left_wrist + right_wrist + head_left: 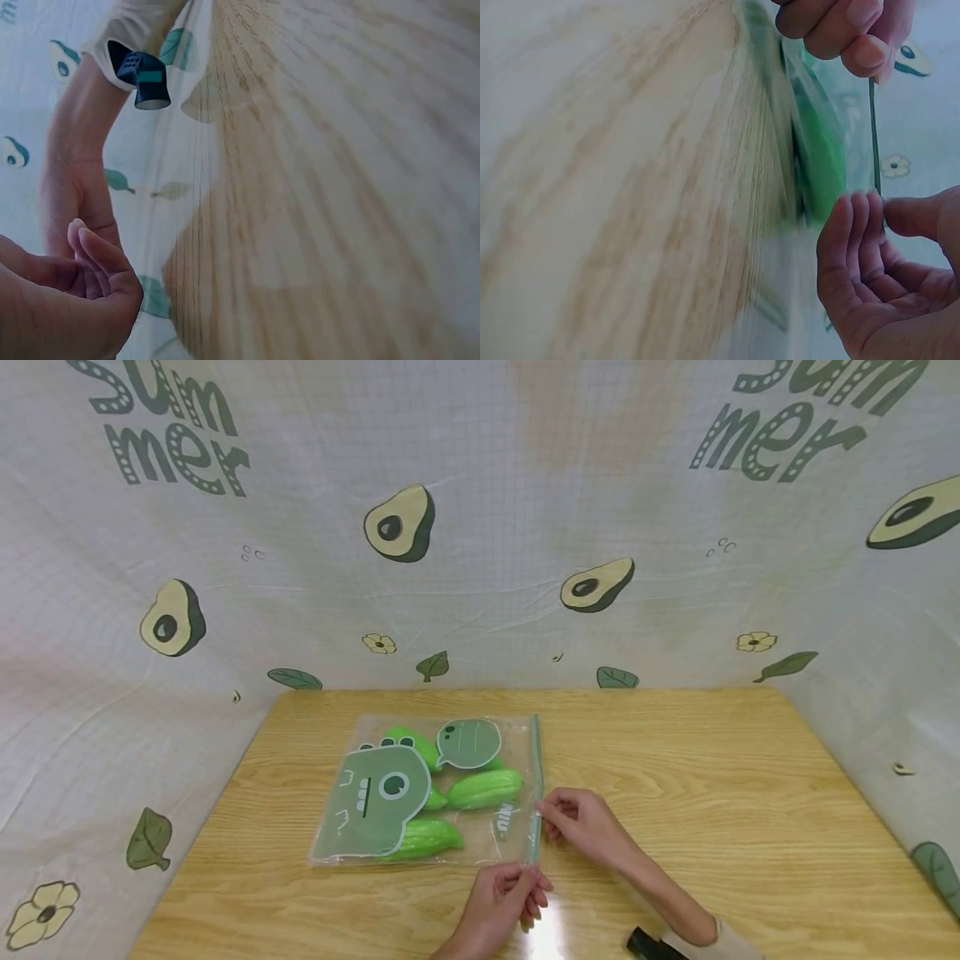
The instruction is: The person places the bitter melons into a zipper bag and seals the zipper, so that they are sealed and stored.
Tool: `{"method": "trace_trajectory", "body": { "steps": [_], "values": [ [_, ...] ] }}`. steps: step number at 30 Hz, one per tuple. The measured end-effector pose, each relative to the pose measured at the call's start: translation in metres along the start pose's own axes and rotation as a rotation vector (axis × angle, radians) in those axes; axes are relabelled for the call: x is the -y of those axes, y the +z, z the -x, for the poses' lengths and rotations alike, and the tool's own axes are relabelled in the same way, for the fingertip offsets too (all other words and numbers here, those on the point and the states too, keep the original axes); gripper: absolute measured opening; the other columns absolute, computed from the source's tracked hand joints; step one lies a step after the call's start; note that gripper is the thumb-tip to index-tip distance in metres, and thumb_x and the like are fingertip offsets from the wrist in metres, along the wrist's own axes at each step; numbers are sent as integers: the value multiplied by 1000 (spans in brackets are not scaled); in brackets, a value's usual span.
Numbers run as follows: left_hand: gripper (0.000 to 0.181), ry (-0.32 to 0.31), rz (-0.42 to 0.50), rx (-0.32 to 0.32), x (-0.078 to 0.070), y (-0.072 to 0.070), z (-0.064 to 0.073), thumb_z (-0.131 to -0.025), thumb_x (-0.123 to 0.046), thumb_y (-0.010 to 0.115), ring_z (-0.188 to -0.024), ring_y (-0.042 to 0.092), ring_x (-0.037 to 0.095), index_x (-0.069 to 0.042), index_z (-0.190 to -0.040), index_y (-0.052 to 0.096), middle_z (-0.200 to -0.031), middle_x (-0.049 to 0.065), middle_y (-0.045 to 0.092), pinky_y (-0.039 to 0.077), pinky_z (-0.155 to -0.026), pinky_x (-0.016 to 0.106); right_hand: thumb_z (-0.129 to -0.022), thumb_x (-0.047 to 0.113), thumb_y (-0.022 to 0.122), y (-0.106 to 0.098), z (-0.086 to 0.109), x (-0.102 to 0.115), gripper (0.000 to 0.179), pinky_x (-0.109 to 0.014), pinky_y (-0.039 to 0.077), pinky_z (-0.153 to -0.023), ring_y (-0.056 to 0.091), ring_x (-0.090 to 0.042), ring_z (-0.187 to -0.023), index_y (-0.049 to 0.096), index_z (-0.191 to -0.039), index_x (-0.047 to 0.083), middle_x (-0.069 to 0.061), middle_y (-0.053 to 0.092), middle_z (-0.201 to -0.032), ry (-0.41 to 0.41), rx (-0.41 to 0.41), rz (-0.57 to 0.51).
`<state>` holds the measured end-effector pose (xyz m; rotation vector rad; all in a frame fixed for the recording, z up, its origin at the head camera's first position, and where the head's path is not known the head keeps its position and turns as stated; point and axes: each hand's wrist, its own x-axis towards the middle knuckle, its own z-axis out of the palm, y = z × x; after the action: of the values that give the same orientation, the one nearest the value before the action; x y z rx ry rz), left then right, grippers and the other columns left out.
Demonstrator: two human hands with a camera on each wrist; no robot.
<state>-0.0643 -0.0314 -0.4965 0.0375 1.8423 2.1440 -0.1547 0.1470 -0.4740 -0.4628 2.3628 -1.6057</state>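
A clear zip bag (375, 810) with a green cartoon monster print lies flat on the table. Inside it are several bright green, ridged, gourd-shaped pieces (486, 789), partly hidden behind the print. A green zip strip (536, 752) closes off the bag's right side. At the strip's near corner, my left hand (501, 902) pinches the edge between thumb and fingers. Farther along the same strip, my right hand (581, 821) pinches it too. The right wrist view shows the thin green strip (875, 135) stretched between both hands.
The wooden table (697, 760) extends to the right of the bag. A white cloth (480, 535) printed with avocados and leaves hangs behind and along both sides. A black wrist camera (654, 945) sits by the right sleeve.
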Motion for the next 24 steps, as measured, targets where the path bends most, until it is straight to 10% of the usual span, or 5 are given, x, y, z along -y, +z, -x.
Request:
{"method": "trace_trajectory", "body": {
  "steps": [24],
  "values": [
    [32, -10, 0, 2, 0, 5, 1, -106, -7, 51, -59, 54, 5, 18, -95, 68, -73, 1, 62, 47, -51, 13, -104, 24, 63, -7, -18, -6, 31, -28, 55, -57, 62, -20, -65, 66, -85, 0, -9, 65, -72, -11, -44, 23]
  ]
}}
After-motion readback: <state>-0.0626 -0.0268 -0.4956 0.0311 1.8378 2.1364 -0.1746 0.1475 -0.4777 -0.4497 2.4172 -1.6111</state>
